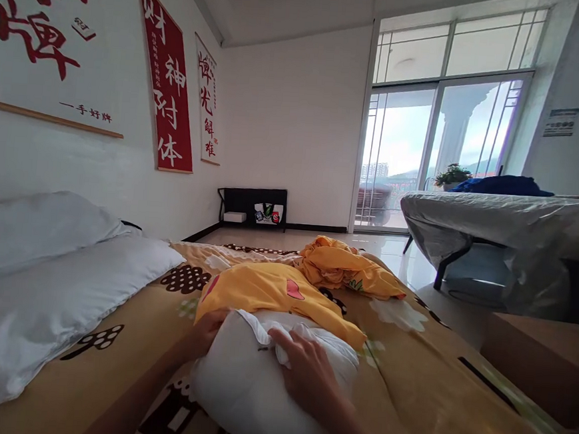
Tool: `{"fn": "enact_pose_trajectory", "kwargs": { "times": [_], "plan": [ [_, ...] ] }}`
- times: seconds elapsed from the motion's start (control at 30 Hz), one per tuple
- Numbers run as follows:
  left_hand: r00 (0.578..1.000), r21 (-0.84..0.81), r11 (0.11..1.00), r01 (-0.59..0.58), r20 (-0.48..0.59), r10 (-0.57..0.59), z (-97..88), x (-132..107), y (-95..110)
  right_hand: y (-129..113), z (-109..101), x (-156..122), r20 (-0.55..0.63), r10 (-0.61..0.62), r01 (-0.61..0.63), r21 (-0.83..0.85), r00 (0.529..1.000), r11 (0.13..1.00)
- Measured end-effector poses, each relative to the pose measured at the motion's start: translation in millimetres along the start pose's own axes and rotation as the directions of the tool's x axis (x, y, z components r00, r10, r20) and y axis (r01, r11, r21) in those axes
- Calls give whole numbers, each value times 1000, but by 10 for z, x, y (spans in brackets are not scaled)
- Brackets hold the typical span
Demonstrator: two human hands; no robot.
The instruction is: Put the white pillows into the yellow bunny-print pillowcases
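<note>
A white pillow [255, 401] lies in front of me on the patterned bed cover. Its far end meets a yellow pillowcase [258, 288] with a pink patch; how far it goes inside, I cannot tell. My left hand [207, 334] grips the pillow's left upper corner, beside the case's edge, its fingertips partly hidden. Bunched white cloth at the pillow's top is pinched by my right hand [303, 362], thumb and fingers closed. Beyond the case, a crumpled yellow cloth [346, 265] rests near the far edge of the bed.
White pillows [62, 299] lie along the left side. A brown cardboard box [543, 364] stands at the right, below a plastic-covered table [500, 220]. A low black rack [255, 204] stands against the far wall, and sliding glass doors [399, 152] are at the back right.
</note>
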State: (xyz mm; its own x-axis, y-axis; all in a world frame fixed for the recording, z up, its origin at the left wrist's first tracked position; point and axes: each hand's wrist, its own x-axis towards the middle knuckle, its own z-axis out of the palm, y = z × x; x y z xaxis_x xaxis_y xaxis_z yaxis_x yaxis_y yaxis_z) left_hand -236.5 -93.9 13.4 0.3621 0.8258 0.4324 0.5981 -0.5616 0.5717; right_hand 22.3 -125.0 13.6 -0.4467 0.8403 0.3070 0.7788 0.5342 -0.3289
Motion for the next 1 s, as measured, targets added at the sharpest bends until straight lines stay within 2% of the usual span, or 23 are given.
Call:
{"fn": "enact_pose_trajectory", "kwargs": {
  "times": [0.07, 0.13, 0.23, 0.3, 0.37, 0.43, 0.5, 0.57, 0.63, 0.67, 0.7, 0.73, 0.83, 0.9, 1.0],
  "plan": [
    [993, 115, 990, -83, 92, 73, 9, 152, 9, 26, -13, 21, -19, -49, 50, 76, 999, 996],
    [984, 339, 926, -167, 116, 135, 28, 279, -26, 49, -21, 48, -44, -107, 112, 156, 993, 981],
    [969, 645, 725, -241, 116, 219, 60, 412, -187, 70, -12, 132, -52, -94, 102, 178, 994, 979],
    [953, 757, 597, -265, 111, 283, 57, 481, -326, 73, 1, 221, -39, -33, 39, 153, 999, 987],
    [949, 818, 516, -253, 107, 296, 14, 551, -441, 71, 4, 321, -18, 17, -15, 142, 1000, 990],
    [961, 848, 487, -209, 87, 262, -66, 625, -506, 64, -6, 404, 12, 34, -35, 143, 999, 989],
    [976, 866, 486, -116, 9, 217, -154, 697, -517, 48, -24, 444, 44, 42, -48, 138, 998, 989],
    [969, 869, 490, 64, -173, 179, -210, 750, -488, 23, -37, 430, 57, 61, -68, 126, 997, 990],
    [899, 822, 494, 284, -407, 160, -202, 766, -448, -4, -41, 363, 48, 59, -64, 116, 997, 991],
    [864, 793, 507, 338, -475, 166, -170, 757, -433, -16, -39, 316, 38, 44, -48, 112, 998, 992],
    [851, 778, 528, 339, -493, 180, -122, 737, -426, -25, -36, 264, 26, 26, -29, 108, 999, 994],
    [865, 782, 552, 288, -460, 201, -59, 710, -427, -30, -30, 213, 13, 11, -12, 101, 1000, 995],
    [945, 792, 610, -8, -193, 264, 155, 609, -461, -24, -8, 91, -11, 5, -4, 67, 1000, 998],
    [955, 764, 633, -126, -80, 286, 256, 562, -476, -16, 10, 56, -13, 2, -1, 48, 1000, 999],
    [957, 728, 661, -184, -22, 290, 270, 563, -462, -25, 25, 59, -10, -12, 13, 35, 1000, 999]
  ]
}}
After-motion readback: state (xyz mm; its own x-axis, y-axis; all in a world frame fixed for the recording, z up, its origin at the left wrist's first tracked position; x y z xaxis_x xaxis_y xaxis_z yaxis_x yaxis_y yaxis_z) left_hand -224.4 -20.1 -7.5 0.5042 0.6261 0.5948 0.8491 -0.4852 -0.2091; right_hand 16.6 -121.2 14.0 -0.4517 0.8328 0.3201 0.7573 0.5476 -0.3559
